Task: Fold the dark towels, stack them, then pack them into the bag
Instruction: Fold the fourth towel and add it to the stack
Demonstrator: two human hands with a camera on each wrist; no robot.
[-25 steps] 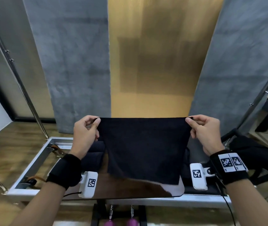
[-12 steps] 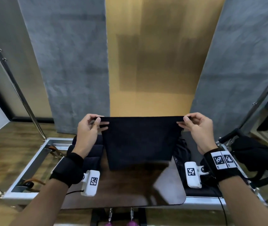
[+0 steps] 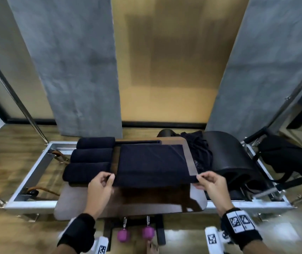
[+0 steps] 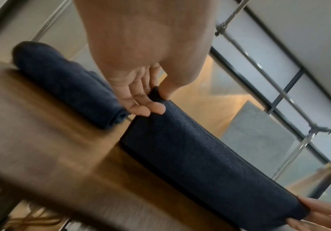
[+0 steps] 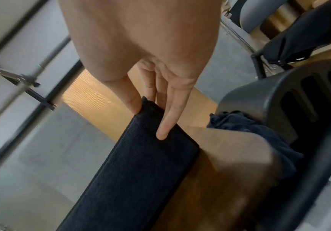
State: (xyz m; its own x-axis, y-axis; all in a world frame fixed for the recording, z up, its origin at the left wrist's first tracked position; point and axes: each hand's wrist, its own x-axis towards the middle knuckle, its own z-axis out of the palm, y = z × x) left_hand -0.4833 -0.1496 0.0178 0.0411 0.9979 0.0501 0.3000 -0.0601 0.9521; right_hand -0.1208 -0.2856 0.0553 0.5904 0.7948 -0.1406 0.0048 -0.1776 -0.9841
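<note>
While tight on towel (image 3: 152, 162) — left hand (image 3: 99, 187), right hand (image 3: 213, 186)

Left hand (image 3: 99, 187) forward and low, palm down, thumb and curled fingers (image 4: 140, 107) pinching near-left corner of dark towel (image 3: 152, 162). Right hand (image 3: 211, 186) level with it on far side, thumb and fingers (image 5: 166, 125) pinching near-right corner, index finger laid straight along cloth. Both forearms extended forward, roughly parallel, well apart. Black band on each wrist; right band bears square black-and-white markers. White camera unit under each wrist. One bare foot visible at bottom edge.
</note>
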